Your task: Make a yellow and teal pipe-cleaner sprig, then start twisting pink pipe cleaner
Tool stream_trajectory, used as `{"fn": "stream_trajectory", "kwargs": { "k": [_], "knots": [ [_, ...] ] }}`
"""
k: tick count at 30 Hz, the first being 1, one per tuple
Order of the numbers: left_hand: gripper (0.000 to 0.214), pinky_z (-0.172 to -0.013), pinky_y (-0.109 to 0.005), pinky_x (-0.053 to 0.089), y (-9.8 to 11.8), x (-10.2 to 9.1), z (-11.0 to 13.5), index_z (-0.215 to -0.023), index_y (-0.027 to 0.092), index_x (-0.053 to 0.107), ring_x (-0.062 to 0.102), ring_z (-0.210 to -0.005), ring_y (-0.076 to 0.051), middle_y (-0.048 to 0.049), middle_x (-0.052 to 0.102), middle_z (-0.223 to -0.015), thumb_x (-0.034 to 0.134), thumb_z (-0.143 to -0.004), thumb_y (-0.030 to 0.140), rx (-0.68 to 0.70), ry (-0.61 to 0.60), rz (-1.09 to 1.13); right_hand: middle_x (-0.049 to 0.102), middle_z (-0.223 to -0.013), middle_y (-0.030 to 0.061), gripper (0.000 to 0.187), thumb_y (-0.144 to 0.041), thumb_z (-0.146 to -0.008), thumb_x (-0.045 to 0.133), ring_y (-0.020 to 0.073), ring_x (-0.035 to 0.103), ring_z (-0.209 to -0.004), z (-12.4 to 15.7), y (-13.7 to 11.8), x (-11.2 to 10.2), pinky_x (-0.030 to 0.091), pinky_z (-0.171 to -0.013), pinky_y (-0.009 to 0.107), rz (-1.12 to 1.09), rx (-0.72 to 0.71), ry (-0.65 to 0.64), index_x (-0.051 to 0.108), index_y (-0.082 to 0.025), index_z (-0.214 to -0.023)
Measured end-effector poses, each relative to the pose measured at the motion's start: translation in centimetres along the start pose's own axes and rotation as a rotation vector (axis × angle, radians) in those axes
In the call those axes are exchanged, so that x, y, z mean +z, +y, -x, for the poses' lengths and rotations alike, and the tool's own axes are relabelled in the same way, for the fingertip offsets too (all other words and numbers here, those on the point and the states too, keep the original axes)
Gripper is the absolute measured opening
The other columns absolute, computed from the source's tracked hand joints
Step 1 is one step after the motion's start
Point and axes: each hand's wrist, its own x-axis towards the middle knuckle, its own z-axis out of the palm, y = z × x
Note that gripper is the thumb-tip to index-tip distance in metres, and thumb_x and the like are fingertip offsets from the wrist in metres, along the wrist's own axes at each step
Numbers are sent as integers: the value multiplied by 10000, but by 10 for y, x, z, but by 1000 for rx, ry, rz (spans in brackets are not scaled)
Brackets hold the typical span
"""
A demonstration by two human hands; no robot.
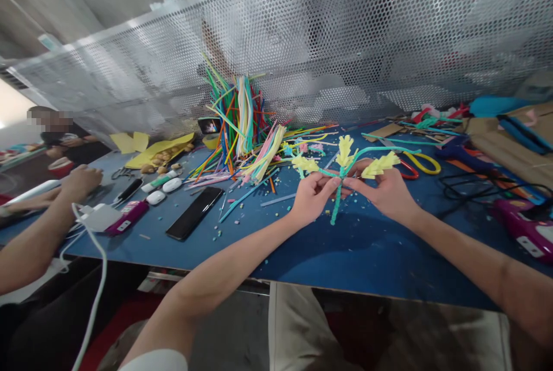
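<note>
The left hand [311,197] and the right hand [389,192] are holding a fuzzy green stem [335,212] with yellow tufts [345,149] just above the blue counter [345,256]. Both hands are closed and pinching where the branches meet, one from each side, so it is not wobbling. A pile of fuzzy sticks [242,123] is lying behind, easy to reach. Another person's hand [80,181] is resting far left.

head camera looks forward and down (from close, seemingly) over the blue table [354,256].
</note>
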Motion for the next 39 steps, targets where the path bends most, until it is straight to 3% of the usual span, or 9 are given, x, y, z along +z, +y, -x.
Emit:
{"fn": "stream_trajectory", "kwargs": {
  "k": [7,14,18,21,29,35,39],
  "knots": [
    [367,-753,-363,618,-1,-2,0,-873,135,635,745,-788,-241,-74,748,-799,699,-799,489,18,-7,-35,668,-853,31,147,-346,-833,642,192,612,-809,0,1,-4,472,-774,334,-73,-26,8,642,-207,-880],
    [388,-872,-404,601,0,-3,0,-1039,133,676,738,-883,-247,-103,755,-961,739,-781,416,54,-68,19,661,-805,20,157,-361,-801,678,178,597,-718,-1,1,-9,477,-679,322,-79,18,13,657,-217,-859],
    [359,-865,-400,608,4,-2,0,-1022,133,693,738,-896,-248,-112,756,-979,727,-793,407,77,-27,-22,668,-889,40,124,-346,-817,673,207,614,-877,-3,-6,-16,475,-797,351,-6,-86,145,696,-225,-830],
    [314,-867,-396,610,3,-2,0,-993,138,705,742,-874,-237,-98,761,-955,708,-811,394,128,4,-99,652,-897,31,83,-308,-820,678,207,604,-920,-5,-12,-22,463,-841,362,48,-181,172,727,-245,-841],
    [213,-810,-346,631,-3,-5,-2,-904,163,727,745,-842,-215,-58,760,-918,651,-854,355,271,50,-327,634,-1004,43,139,-347,-841,660,227,577,-978,-8,-19,-33,426,-930,418,264,-233,226,761,-275,-904],
    [163,-681,-244,626,-6,-7,-5,-781,160,715,743,-734,-160,-39,758,-928,630,-859,275,439,65,-549,667,-920,44,196,-462,-783,701,245,548,-894,-11,-8,-30,436,-850,449,453,-216,218,750,-271,-787],
    [108,-648,-192,613,-5,-7,-5,-868,154,718,733,-686,-126,-19,762,-845,617,-842,185,536,35,-604,657,-934,34,180,-433,-772,722,227,547,-899,-11,-8,-30,440,-835,418,419,-250,219,738,-255,-755]
  ]
}}
